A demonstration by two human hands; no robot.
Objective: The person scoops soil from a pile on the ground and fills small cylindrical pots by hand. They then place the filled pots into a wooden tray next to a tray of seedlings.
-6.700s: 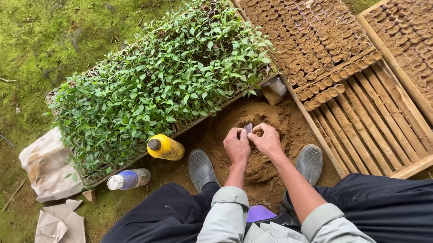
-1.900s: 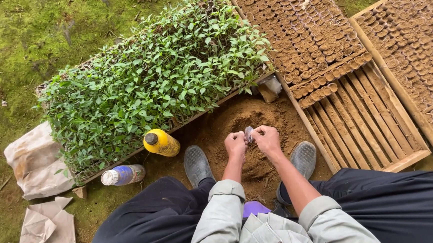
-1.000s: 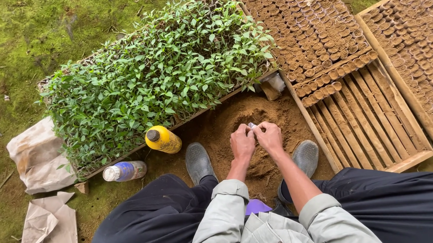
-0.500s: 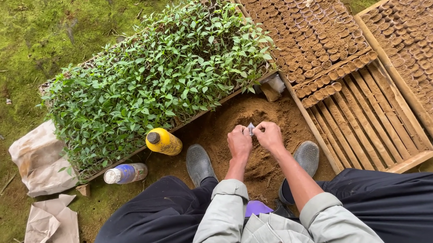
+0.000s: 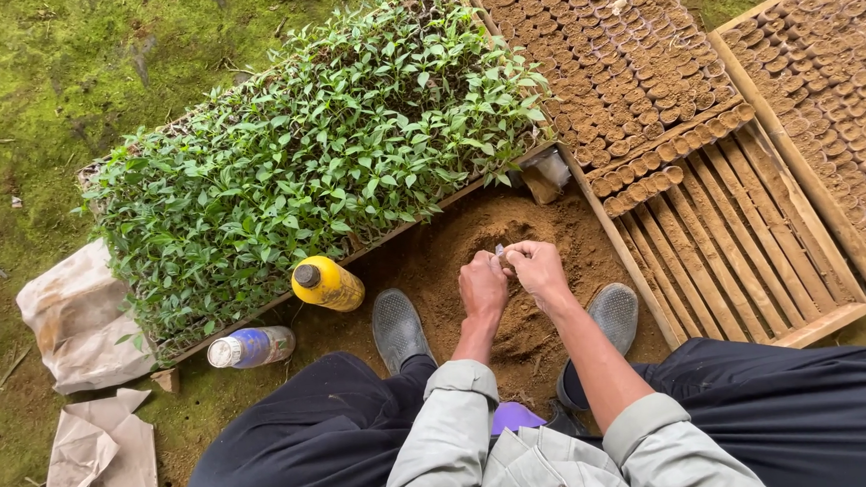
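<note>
Both your hands meet over the soil heap (image 5: 515, 269): left hand (image 5: 481, 289) and right hand (image 5: 538, 267) pinch one small pale pot (image 5: 501, 256) between closed fingers, equally near, just beside the slatted tray (image 5: 744, 245) to your right.

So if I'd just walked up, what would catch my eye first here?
Probably the dense bed of green seedlings at upper left, bright against the brown soil. Then the wooden tray of small soil-filled pots at upper right, only partly filled. Below, the left hand and right hand meet over a mound of loose soil, pinching something small.
</note>
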